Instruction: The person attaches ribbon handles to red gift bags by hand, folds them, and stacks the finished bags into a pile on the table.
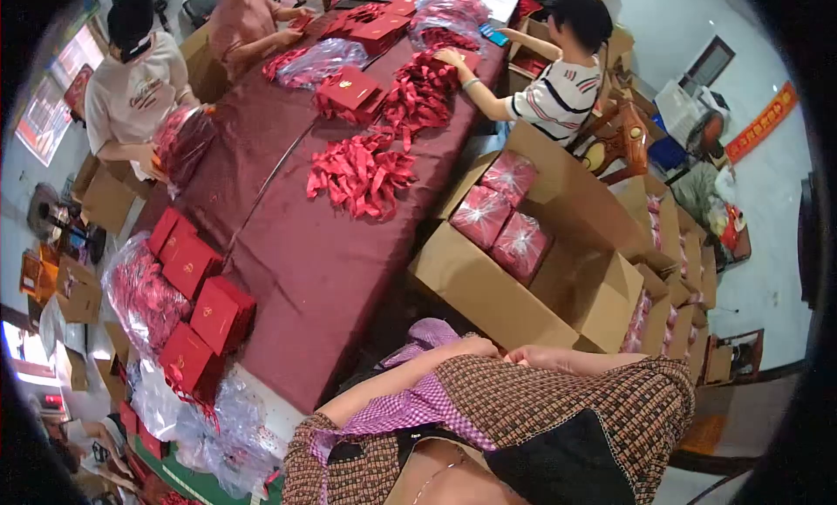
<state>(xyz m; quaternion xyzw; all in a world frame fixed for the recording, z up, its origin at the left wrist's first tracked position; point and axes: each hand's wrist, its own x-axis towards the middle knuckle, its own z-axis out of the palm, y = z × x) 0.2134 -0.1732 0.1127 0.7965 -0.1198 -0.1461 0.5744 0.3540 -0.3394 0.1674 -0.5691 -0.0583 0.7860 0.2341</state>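
Note:
My left hand (477, 346) is curled in front of my body, just above the checked brown apron (523, 387). Close beside it is my right hand (530, 357), its fingers also bent inward. Both hands are near the lower edge of a big open cardboard box (488, 283). What the fingers grip, if anything, is hidden by the hands and the cloth. Inside the box, plastic-wrapped red packs (521, 244) fill one end, and bare cardboard shows at the other.
A long table with a dark red cloth (288, 270) bears stacks of red gift bags (192, 265), a heap of red ribbons (362, 176) and plastic-wrapped bundles (144, 291). Co-workers stand or sit around it; one at the right holds a phone (493, 34). Cartons (667, 261) line the right wall.

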